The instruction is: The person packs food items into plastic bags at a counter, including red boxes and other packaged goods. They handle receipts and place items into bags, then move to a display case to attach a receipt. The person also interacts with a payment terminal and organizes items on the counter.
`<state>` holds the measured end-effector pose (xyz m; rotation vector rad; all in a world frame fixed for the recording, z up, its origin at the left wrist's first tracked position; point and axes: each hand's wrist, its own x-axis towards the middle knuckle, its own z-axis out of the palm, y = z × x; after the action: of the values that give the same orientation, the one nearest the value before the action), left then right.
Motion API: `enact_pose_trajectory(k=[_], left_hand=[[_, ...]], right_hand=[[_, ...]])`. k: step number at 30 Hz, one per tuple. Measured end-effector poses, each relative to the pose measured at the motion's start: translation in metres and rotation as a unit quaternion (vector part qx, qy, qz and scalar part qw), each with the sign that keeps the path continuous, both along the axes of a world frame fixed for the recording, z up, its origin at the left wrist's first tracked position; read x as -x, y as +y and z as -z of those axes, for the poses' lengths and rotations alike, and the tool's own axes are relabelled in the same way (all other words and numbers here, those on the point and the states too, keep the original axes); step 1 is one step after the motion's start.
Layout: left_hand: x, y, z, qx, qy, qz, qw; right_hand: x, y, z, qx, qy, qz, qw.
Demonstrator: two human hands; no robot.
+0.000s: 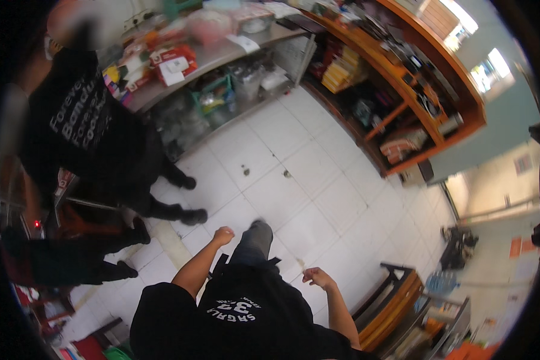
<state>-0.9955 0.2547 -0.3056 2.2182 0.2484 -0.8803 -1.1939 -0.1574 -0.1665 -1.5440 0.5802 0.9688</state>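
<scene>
My left hand hangs in front of my body at hip height, its fingers curled closed, with nothing seen in it. My right hand is out at my right side, fingers bent inward, and nothing shows in it either. Neither hand touches anything. Below them spreads the white tiled floor, with a few dark spots. One of my legs, in grey trousers, is forward under my black shirt.
A person in black stands at the left beside a metal counter loaded with packages; another person is nearer. An orange-brown wooden shelf unit curves along the far right. A wooden bench and a water bottle stand at the near right.
</scene>
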Motion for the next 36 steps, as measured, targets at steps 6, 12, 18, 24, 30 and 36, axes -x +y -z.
enact_pose_trajectory(k=[6, 12, 18, 24, 30, 36], left_hand=[[-0.137, -0.034, 0.015, 0.079, 0.137, -0.288, 0.944], [-0.353, -0.104, -0.026, 0.149, -0.042, -0.256, 0.954], [-0.554, -0.128, -0.122, 0.200, -0.299, -0.362, 0.860], [-0.643, -0.076, -0.198, 0.044, -0.504, -0.580, 0.638], [-0.656, -0.002, -0.263, -0.090, -0.525, -0.654, 0.537], [-0.659, 0.056, -0.281, -0.241, -0.453, -0.644, 0.568]], right_hand=[[-0.261, -0.082, 0.022, 0.120, -0.100, 0.042, 0.987], [-0.441, -0.133, 0.005, 0.141, -0.083, 0.109, 0.981], [-0.634, -0.182, -0.004, 0.113, -0.091, 0.129, 0.981], [-0.893, -0.150, -0.011, 0.125, -0.206, -0.138, 0.961], [-1.093, 0.057, -0.091, -0.103, -0.287, -0.345, 0.887], [-1.080, 0.278, -0.169, -0.294, -0.219, -0.363, 0.856]])
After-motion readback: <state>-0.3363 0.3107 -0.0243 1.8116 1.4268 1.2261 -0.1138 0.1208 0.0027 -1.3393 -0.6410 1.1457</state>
